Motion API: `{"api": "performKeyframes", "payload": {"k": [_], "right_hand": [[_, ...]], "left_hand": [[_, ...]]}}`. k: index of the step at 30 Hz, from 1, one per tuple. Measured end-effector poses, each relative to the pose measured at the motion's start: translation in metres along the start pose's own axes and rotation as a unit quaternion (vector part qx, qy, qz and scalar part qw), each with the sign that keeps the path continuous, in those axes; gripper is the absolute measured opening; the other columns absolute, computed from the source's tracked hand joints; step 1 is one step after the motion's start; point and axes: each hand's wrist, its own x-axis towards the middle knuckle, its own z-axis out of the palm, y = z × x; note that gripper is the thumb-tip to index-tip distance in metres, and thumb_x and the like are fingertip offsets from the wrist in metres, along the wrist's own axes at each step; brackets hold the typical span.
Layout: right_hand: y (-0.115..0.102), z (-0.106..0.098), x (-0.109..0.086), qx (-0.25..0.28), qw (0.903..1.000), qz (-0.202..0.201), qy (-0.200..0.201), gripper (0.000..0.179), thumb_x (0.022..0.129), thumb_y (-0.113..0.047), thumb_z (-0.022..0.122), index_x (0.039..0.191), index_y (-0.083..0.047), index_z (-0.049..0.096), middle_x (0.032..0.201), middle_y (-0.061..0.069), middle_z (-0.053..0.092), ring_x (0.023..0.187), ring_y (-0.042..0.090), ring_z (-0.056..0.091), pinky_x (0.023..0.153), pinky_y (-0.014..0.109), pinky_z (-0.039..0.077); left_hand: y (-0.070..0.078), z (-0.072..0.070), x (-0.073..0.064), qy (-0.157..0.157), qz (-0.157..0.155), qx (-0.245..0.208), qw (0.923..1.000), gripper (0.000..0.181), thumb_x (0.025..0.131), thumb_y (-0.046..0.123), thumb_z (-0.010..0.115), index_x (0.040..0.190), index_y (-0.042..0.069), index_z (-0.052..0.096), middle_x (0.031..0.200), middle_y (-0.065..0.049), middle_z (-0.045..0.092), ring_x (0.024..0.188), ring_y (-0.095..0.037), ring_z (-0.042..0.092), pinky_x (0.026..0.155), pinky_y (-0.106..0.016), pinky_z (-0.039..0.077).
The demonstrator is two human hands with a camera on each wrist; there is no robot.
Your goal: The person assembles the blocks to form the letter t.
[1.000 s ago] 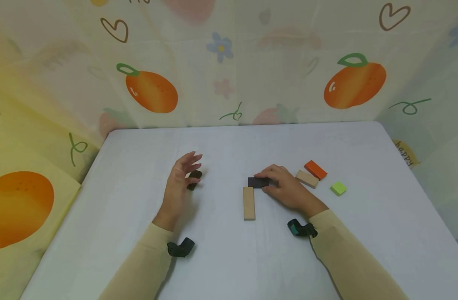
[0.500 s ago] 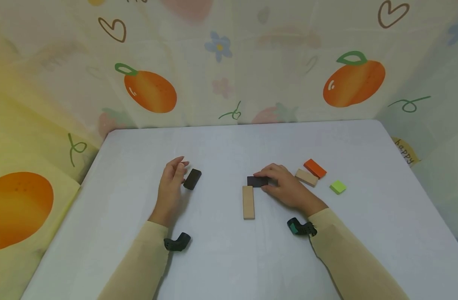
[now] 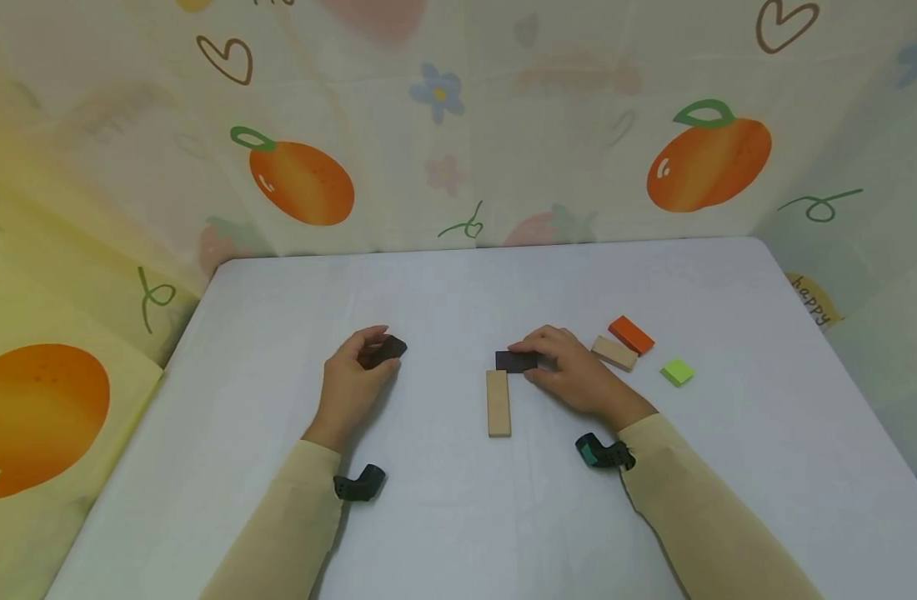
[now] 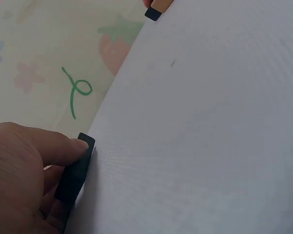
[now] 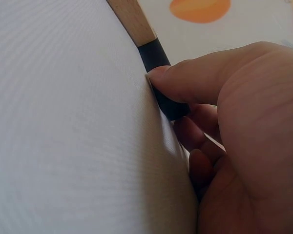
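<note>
In the head view, my left hand (image 3: 348, 387) grips a black block (image 3: 386, 352) at the table's left middle. The left wrist view shows the thumb pressed on that black block (image 4: 78, 170), with fingers behind it. My right hand (image 3: 574, 375) pinches another black block (image 3: 513, 362), which lies flat. Its near left end meets the top of a plain wooden block (image 3: 498, 404), forming a corner. Seen from the right wrist, the thumb lies on the black block (image 5: 154, 54), whose far end adjoins the wooden block (image 5: 132, 19). My fingers partly hide both black blocks.
Beyond my right hand lie a second wooden block (image 3: 614, 353), an orange block (image 3: 631, 334) and a small green block (image 3: 678, 372). They rest on a white table (image 3: 436, 508), backed by a fruit-printed cloth (image 3: 563, 167).
My left hand drew back left of its black block, then came forward and took hold of it. My right hand has stayed on its block.
</note>
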Motion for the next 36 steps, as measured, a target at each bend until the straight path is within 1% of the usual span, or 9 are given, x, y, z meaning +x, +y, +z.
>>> {"api": "performKeyframes", "payload": {"k": [3, 6, 8, 11, 16, 21, 31, 36], "right_hand": [[0.000, 0.000, 0.000, -0.001, 1.0000, 0.005, -0.002, 0.039, 0.104, -0.005, 0.076, 0.142, -0.014, 0.073, 0.139, 0.003, 0.063, 0.138, 0.031, 0.049, 0.116, 0.055, 0.042], [-0.001, 0.000, 0.000, 0.001, 0.9999, 0.009, -0.004, 0.039, 0.104, -0.006, 0.076, 0.142, -0.015, 0.073, 0.139, 0.002, 0.062, 0.139, 0.030, 0.048, 0.116, 0.054, 0.042], [-0.001, -0.001, 0.000, 0.001, 0.9999, 0.009, -0.004, 0.039, 0.104, -0.006, 0.076, 0.142, -0.015, 0.073, 0.139, 0.002, 0.062, 0.139, 0.030, 0.048, 0.116, 0.054, 0.042], [-0.001, -0.001, 0.000, 0.003, 1.0000, 0.007, -0.004, 0.039, 0.104, -0.006, 0.076, 0.142, -0.014, 0.073, 0.139, 0.002, 0.063, 0.139, 0.030, 0.048, 0.116, 0.054, 0.042], [-0.001, 0.000, 0.000, 0.006, 1.0000, 0.003, -0.004, 0.039, 0.103, -0.004, 0.076, 0.141, -0.014, 0.074, 0.138, 0.003, 0.063, 0.139, 0.032, 0.048, 0.116, 0.056, 0.042], [-0.002, 0.000, 0.000, 0.010, 0.9999, 0.003, -0.006, 0.040, 0.103, -0.004, 0.076, 0.141, -0.014, 0.074, 0.139, 0.004, 0.063, 0.139, 0.033, 0.048, 0.116, 0.056, 0.041], [-0.001, 0.000, 0.001, -0.001, 1.0000, 0.002, -0.003, 0.039, 0.103, -0.005, 0.076, 0.141, -0.014, 0.074, 0.138, 0.003, 0.064, 0.138, 0.032, 0.049, 0.116, 0.056, 0.042], [-0.002, -0.001, 0.001, -0.003, 1.0000, 0.008, -0.006, 0.039, 0.103, -0.006, 0.076, 0.141, -0.016, 0.074, 0.139, 0.002, 0.063, 0.139, 0.030, 0.049, 0.117, 0.054, 0.042]], "left_hand": [[0.000, 0.000, -0.002, 0.017, 0.019, 0.039, 0.9989, 0.048, 0.097, 0.005, 0.083, 0.143, 0.003, 0.069, 0.133, -0.016, 0.072, 0.122, -0.036, 0.064, 0.104, -0.051, 0.053], [0.001, 0.000, -0.003, 0.037, 0.031, 0.077, 0.9959, 0.045, 0.096, 0.007, 0.084, 0.139, 0.001, 0.071, 0.128, -0.018, 0.074, 0.119, -0.039, 0.063, 0.100, -0.054, 0.052], [0.001, 0.000, -0.003, 0.043, 0.036, 0.089, 0.9945, 0.042, 0.096, 0.007, 0.084, 0.135, 0.000, 0.073, 0.126, -0.019, 0.074, 0.117, -0.040, 0.064, 0.098, -0.056, 0.052], [0.001, 0.000, -0.003, 0.044, 0.049, 0.093, 0.9935, 0.037, 0.095, 0.006, 0.085, 0.131, 0.000, 0.076, 0.126, -0.020, 0.074, 0.115, -0.041, 0.064, 0.096, -0.055, 0.054], [0.000, 0.000, -0.004, 0.042, 0.066, 0.092, 0.9927, 0.035, 0.095, 0.005, 0.084, 0.130, 0.000, 0.077, 0.130, -0.019, 0.074, 0.120, -0.041, 0.064, 0.099, -0.055, 0.055], [0.000, 0.002, -0.006, 0.031, 0.087, 0.074, 0.9930, 0.035, 0.095, 0.001, 0.084, 0.129, 0.000, 0.077, 0.131, -0.017, 0.074, 0.123, -0.039, 0.063, 0.102, -0.055, 0.055], [0.013, 0.014, -0.010, 0.003, 0.125, 0.046, 0.9910, 0.035, 0.093, -0.001, 0.085, 0.127, -0.001, 0.078, 0.128, -0.017, 0.075, 0.122, -0.038, 0.064, 0.101, -0.055, 0.055], [0.018, 0.016, -0.012, -0.015, 0.125, 0.038, 0.9913, 0.036, 0.093, 0.000, 0.086, 0.128, 0.001, 0.078, 0.129, -0.014, 0.075, 0.122, -0.037, 0.065, 0.101, -0.053, 0.056]]}}
